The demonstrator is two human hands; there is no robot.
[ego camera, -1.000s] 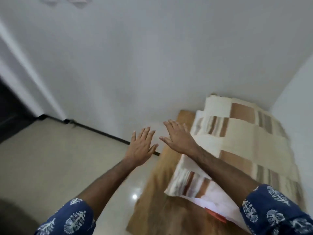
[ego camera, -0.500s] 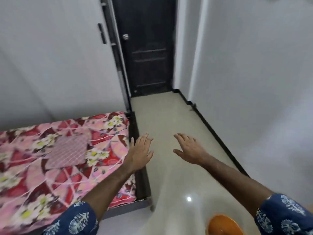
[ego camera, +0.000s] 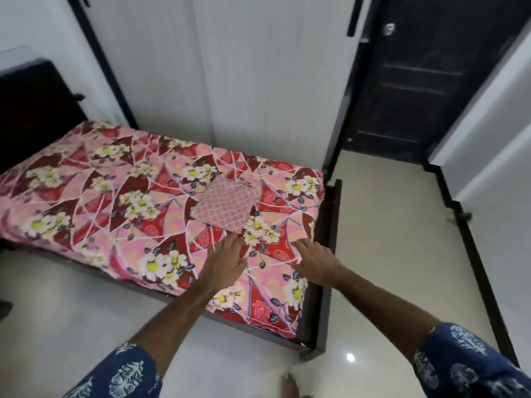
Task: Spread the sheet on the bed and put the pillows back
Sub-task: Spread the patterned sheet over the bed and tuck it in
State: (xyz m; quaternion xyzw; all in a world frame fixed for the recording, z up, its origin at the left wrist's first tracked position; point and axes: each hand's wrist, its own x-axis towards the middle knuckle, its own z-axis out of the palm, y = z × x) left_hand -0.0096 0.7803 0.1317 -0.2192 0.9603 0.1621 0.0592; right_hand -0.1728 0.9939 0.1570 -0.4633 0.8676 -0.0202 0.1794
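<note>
The bed (ego camera: 324, 311) carries a flowered sheet (ego camera: 129, 196); its head end is cut off at the left edge. The left hand (ego camera: 225, 261) and right hand (ego camera: 316, 259) hang above the bed's foot end, fingers straight, holding nothing. Whether they touch the sheet is unclear.

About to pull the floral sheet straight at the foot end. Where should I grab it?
Take the floral sheet at its near foot corner, coming from the floor side with the right hand. The edge overhangs the bed frame there, so fingers can likely curl under it.
</note>
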